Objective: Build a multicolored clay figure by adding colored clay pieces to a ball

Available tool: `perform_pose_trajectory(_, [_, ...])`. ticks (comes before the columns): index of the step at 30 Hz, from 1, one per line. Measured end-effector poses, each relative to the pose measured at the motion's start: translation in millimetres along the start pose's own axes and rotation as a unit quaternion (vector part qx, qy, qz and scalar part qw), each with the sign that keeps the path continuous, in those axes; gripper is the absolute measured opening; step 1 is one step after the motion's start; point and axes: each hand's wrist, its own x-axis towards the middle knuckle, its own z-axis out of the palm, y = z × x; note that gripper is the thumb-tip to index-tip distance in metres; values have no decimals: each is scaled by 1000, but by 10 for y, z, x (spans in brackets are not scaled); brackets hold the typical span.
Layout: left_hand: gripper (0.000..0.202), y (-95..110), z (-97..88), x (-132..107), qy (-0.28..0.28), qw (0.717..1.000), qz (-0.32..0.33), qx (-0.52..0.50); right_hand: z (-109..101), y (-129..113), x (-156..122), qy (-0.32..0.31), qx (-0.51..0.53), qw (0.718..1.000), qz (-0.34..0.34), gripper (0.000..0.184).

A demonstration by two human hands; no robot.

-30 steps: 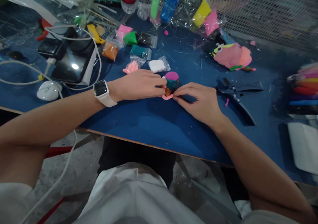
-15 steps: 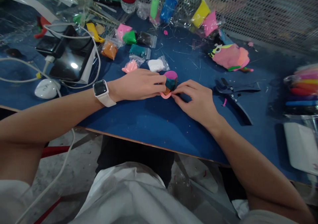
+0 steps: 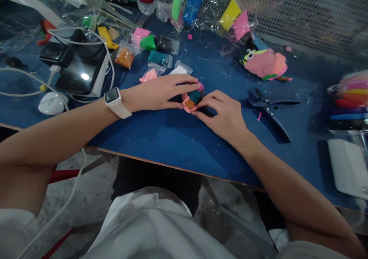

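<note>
A small clay figure [image 3: 191,99] with teal, orange, magenta and pink parts rests on the blue table [image 3: 172,136]. My left hand [image 3: 156,94], with a white watch on the wrist, reaches over it: the fingers lie along its top and the thumb presses its near side. My right hand [image 3: 222,113] pinches the figure's pink lower edge from the right with curled fingers. Both hands touch the figure.
Black pliers [image 3: 268,105] lie right of my hands. A finished pink clay figure [image 3: 266,63] sits behind them. Several bags of coloured clay [image 3: 155,48] lie at the back, a tablet with cables [image 3: 77,69] and a white mouse [image 3: 51,102] on the left, coloured sticks [image 3: 349,98] at the right edge.
My left hand's fingers have stretched out over the top of the clay figure, covering its magenta part. My right hand has moved slightly closer to the figure.
</note>
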Motion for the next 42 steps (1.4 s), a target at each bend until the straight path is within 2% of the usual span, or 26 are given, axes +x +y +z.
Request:
perform_pose_trajectory(9, [66,-53,-57,-1,-14,1000,-7,-14,-48,169,5,0,25,1000,-16,6])
perform_pose_trajectory(16, [64,-45,-35,5,8,1000,-9,-18,-55,185,18,4,33,999,-9,6])
perform_pose_trajectory(20, [68,12,22,32,33,999,-19,-27,-25,163,41,-3,20,1000,8,25])
perform_pose_trajectory(22, [66,41,57,50,49,998,-25,-39,-5,158,53,-12,21,1000,10,28])
perform_pose_trajectory(28, [68,102,129,100,78,993,-64,-67,-16,194,56,3,61,998,27,22])
perform_pose_trajectory(32, [59,114,175,128,95,990,-77,-72,-19,218,63,-5,68,997,21,20])
perform_pose_trajectory(38, [58,100,187,129,100,988,-74,-86,-3,204,75,2,64,997,32,21])
perform_pose_trajectory(42, [58,39,123,109,78,990,-52,-105,-6,179,84,11,82,996,37,20])
